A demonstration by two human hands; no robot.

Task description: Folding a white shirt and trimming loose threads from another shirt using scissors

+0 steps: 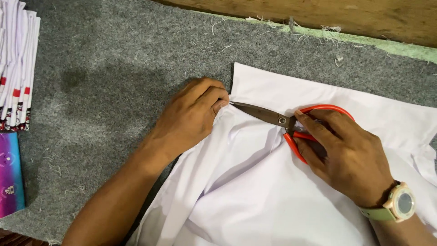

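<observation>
Grey felt work surface strewn with loose threads, wooden board along its far edge.

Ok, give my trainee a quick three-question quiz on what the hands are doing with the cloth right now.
1. True or false: the right hand holds the red-handled scissors.
2. What does the left hand grip? A) white fabric B) the stack of folded cloth C) nothing
3. Fill in: the scissor blades point toward the ___ hand.

Key: 1 true; 2 A; 3 left.
</observation>
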